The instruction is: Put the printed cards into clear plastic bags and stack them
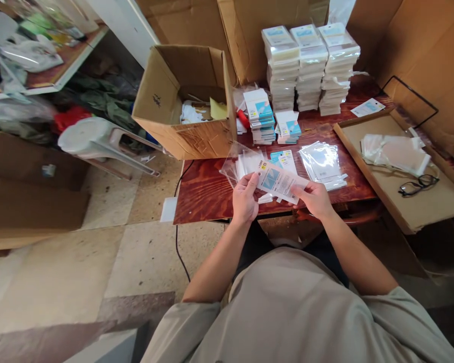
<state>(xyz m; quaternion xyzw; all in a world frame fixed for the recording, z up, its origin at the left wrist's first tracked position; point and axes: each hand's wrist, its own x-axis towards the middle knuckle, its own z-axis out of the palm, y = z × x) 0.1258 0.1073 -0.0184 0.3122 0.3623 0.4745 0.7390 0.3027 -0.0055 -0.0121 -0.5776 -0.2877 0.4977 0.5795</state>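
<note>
Both hands hold one printed card (pixel 278 182), white with a blue patch and a yellow sticker, over the near edge of a red-brown wooden table (pixel 204 194). My left hand (pixel 245 197) grips the card's left end together with a clear plastic sleeve (pixel 237 162) that fans up behind it. My right hand (pixel 315 197) pinches the card's right end. Just beyond lie a few more blue cards (pixel 283 158) and a loose pile of clear sleeves (pixel 323 162).
An open cardboard box (pixel 185 103) overhangs the table's left end. Short stacks of cards (pixel 260 116) and three tall stacks of bagged packs (pixel 310 65) stand at the back. A cardboard tray (pixel 408 201) on the right holds sleeves and black glasses (pixel 418 185). A black cable (pixel 177 242) runs down to the floor.
</note>
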